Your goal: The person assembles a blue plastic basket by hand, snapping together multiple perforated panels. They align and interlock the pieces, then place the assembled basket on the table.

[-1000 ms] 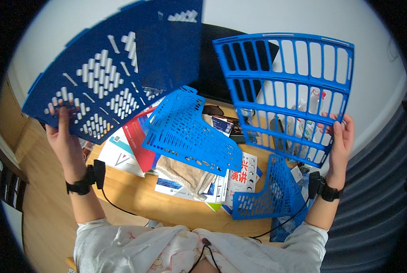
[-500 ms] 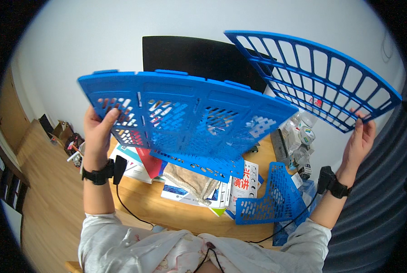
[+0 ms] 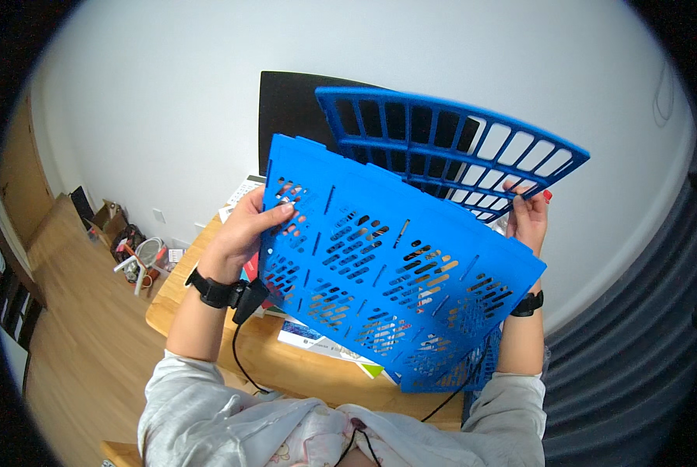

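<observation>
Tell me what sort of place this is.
Likely a home study or bedroom: a wooden desk, a large black screen and a dark pleated curtain at the right.

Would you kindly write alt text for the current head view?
A person's left hand grips a slotted blue panel, overlapping the blue grid panel held in the right hand behind it. Both are held above a wooden table with papers, before a dark screen.

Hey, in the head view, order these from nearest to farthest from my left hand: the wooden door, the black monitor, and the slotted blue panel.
From your left hand:
1. Slotted blue panel: in its grasp, extending rightward.
2. Black monitor: beyond the panel, by the wall.
3. Wooden door: across the room, far left.
</observation>
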The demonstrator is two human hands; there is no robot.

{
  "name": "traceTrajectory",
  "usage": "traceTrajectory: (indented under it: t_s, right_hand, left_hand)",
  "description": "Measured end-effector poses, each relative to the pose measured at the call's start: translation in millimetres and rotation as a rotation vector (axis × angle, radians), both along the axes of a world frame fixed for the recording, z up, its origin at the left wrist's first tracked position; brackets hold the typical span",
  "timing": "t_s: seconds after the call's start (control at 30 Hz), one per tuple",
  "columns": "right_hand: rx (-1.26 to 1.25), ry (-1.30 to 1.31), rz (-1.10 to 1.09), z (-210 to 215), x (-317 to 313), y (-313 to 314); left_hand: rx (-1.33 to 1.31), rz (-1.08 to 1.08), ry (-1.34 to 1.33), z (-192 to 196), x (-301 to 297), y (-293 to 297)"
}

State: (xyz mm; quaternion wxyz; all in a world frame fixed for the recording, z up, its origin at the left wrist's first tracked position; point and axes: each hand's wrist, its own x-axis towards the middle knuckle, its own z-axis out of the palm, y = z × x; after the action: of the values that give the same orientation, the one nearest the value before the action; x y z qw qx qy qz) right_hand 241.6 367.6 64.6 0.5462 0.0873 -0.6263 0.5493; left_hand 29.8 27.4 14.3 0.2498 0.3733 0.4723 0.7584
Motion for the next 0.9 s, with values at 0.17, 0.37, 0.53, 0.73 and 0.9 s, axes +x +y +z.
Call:
traceTrajectory:
  t_s: [0.17, 0.37, 0.53, 0.73, 0.9]
  right_hand:
    - [-0.071, -0.016, 0.04, -5, -12, 3]
    - [-0.158, -0.072, 0.071, -15, -13, 6]
    - [-0.225, -0.104, 0.301, -25, -12, 18]
    - [-0.311, -0.159, 0.011, -25, -22, 28]
    - [-0.221, 0.09, 0.081, -14, -25, 28]
  left_hand:
    - [0.048, -0.07, -0.084, 13, 5, 2]
    - [0.021, -0.056, -0.088, 14, 6, 5]
    - [0.052, 0.002, -0.101, 6, 3, 2]
    - [0.068, 0.132, -0.103, 1, -6, -11]
    - [0.072, 0.374, -0.024, -7, -21, -39]
